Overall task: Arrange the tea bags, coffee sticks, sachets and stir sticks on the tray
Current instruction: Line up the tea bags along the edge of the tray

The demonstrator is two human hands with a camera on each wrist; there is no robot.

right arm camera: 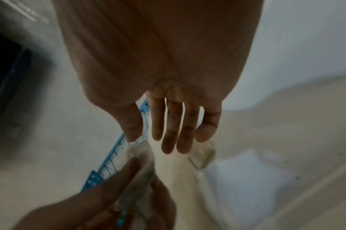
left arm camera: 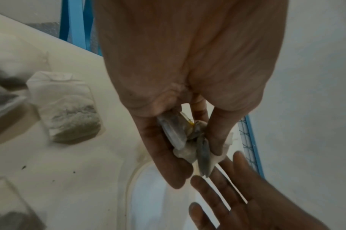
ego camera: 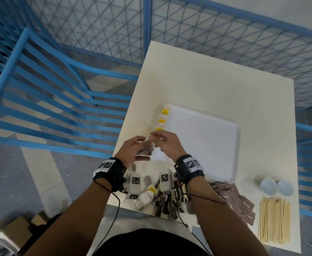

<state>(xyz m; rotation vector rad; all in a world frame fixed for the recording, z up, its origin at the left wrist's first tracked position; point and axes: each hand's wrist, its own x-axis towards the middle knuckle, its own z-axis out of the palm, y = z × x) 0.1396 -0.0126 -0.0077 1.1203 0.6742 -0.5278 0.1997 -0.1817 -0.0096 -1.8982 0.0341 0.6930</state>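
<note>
My left hand (ego camera: 143, 151) (left arm camera: 198, 155) grips a small bunch of tea bags (ego camera: 148, 144) (left arm camera: 174, 132) just off the near left corner of the white tray (ego camera: 206, 145). My right hand (ego camera: 157, 138) (right arm camera: 148, 140) reaches across with straight fingers (left arm camera: 225, 185), and its fingertips touch the top of the bunch (right arm camera: 172, 168). Three tea bags with yellow tags (ego camera: 162, 121) lie in a row along the tray's left edge. The rest of the tray floor is bare.
Under my wrists at the table's near edge lie loose tea bags (ego camera: 144, 197) (left arm camera: 67, 112) and dark coffee sticks (ego camera: 170, 202). Brown sachets (ego camera: 242, 202), wooden stir sticks (ego camera: 274, 220) and two small white cups (ego camera: 276, 187) sit at the near right. A blue chair (ego camera: 59, 100) stands left of the table.
</note>
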